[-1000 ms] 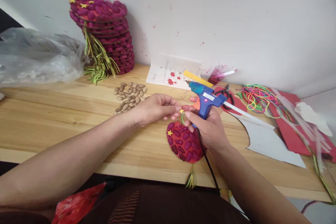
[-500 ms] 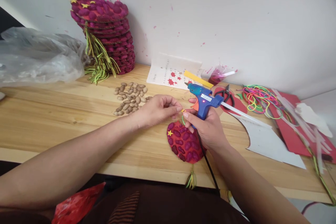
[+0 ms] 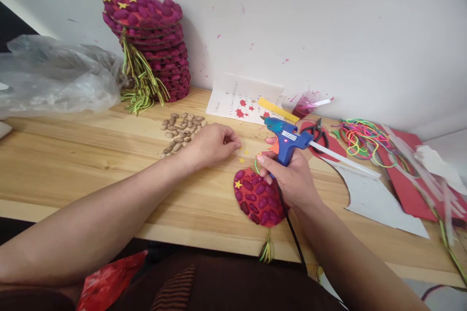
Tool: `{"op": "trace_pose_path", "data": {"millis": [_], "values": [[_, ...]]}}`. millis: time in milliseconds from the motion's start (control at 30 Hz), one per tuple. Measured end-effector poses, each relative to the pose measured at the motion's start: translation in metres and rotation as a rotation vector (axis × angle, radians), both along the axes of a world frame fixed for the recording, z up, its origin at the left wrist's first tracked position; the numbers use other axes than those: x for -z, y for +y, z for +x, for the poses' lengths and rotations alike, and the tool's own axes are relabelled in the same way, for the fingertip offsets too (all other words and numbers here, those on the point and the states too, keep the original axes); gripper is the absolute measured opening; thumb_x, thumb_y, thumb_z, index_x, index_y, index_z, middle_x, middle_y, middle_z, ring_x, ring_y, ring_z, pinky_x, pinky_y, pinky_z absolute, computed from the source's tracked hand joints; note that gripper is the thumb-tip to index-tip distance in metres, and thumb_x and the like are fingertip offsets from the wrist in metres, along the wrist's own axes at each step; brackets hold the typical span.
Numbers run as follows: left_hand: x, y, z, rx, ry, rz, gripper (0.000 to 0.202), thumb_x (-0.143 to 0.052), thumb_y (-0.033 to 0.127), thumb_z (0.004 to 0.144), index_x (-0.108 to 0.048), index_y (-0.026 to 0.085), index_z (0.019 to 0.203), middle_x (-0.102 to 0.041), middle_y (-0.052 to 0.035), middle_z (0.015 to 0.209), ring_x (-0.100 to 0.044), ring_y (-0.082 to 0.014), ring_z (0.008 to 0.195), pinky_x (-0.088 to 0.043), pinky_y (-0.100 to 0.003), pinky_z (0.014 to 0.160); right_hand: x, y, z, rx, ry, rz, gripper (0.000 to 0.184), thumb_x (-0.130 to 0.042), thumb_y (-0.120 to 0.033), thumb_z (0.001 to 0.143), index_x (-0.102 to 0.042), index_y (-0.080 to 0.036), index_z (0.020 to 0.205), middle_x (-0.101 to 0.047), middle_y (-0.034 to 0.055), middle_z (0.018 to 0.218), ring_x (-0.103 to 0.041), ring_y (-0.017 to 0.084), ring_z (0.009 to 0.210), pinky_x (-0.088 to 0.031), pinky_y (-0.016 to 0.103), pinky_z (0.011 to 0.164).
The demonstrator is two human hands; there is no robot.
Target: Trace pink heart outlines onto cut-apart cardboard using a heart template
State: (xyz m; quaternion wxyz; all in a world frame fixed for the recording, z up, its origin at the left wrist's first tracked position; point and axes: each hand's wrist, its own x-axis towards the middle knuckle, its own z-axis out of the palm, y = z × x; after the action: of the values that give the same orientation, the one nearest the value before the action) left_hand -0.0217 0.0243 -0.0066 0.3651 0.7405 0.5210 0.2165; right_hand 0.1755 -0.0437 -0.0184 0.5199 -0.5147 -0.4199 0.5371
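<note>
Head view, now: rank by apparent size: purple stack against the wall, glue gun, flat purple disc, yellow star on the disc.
1. Purple stack
2. Glue gun and flat purple disc: too alike to rank; the right hand partly covers both.
3. Yellow star

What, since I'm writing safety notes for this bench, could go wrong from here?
The blue glue gun in the right hand shows a lit light, so its tip may be hot and could burn the left hand if they meet.
Its black cord runs along the round red-purple piece and might drag it.
The loose yellow stars on the table are tiny; either hand could brush them away.
</note>
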Motion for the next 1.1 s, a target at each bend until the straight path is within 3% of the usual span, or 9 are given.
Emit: {"op": "trace_pose_path", "data": {"millis": [233, 367, 533, 633, 1100], "values": [[-0.001, -0.001, -0.001, 0.016, 0.252, 0.185, 0.024, -0.055, 0.027, 0.086, -0.077, 0.019, 0.09, -0.078, -0.0067, 0.091, -0.067, -0.021, 0.078, -0.046, -0.031, 0.072, 0.0, 0.0, 0.001, -0.012, -0.014, -0.003, 0.05, -0.084, -0.029, 0.073, -0.056, -0.022, 0.114, -0.066, -0.0041, 0.079, -0.061, 0.01, 0.05, -0.043, 0.019, 0.04], [-0.003, -0.003, 0.001, 0.01, 0.183, 0.235, 0.019, -0.058, 0.024, 0.084, -0.076, 0.017, 0.086, -0.076, -0.0063, 0.089, -0.066, -0.0192, 0.076, -0.046, -0.031, 0.072, 0.0, 0.0, 0.0, -0.009, -0.017, -0.008, 0.051, -0.085, -0.029, 0.072, -0.056, -0.022, 0.114, -0.067, -0.0037, 0.08, -0.061, 0.01, 0.05, -0.043, 0.019, 0.039], [-0.005, -0.009, 0.005, 0.139, -0.285, -0.055, 0.021, -0.067, 0.033, 0.083, -0.074, 0.016, 0.093, -0.075, -0.003, 0.085, -0.065, -0.0141, 0.073, -0.049, -0.024, 0.067, -0.003, -0.002, 0.0, -0.021, -0.058, 0.016, 0.052, -0.084, -0.031, 0.073, -0.056, -0.022, 0.117, -0.067, -0.0036, 0.08, -0.062, 0.01, 0.051, -0.045, 0.02, 0.041], [-0.006, -0.012, 0.006, 0.236, -0.418, -0.165, 0.021, -0.068, 0.033, 0.082, -0.073, 0.015, 0.092, -0.076, -0.0039, 0.088, -0.066, -0.0139, 0.077, -0.051, -0.024, 0.073, -0.004, -0.004, 0.0, -0.028, -0.095, 0.03, 0.053, -0.084, -0.032, 0.075, -0.056, -0.022, 0.119, -0.068, -0.0035, 0.08, -0.063, 0.01, 0.052, -0.048, 0.02, 0.044], [-0.011, -0.015, 0.007, 0.245, -0.339, -0.158, 0.018, -0.066, 0.03, 0.082, -0.072, 0.013, 0.086, -0.072, -0.0028, 0.079, -0.059, -0.0114, 0.069, -0.046, -0.022, 0.064, -0.01, -0.006, -0.004, -0.044, -0.233, 0.026, 0.052, -0.083, -0.033, 0.073, -0.057, -0.021, 0.117, -0.069, -0.0019, 0.079, -0.064, 0.011, 0.05, -0.048, 0.023, 0.045]]}}
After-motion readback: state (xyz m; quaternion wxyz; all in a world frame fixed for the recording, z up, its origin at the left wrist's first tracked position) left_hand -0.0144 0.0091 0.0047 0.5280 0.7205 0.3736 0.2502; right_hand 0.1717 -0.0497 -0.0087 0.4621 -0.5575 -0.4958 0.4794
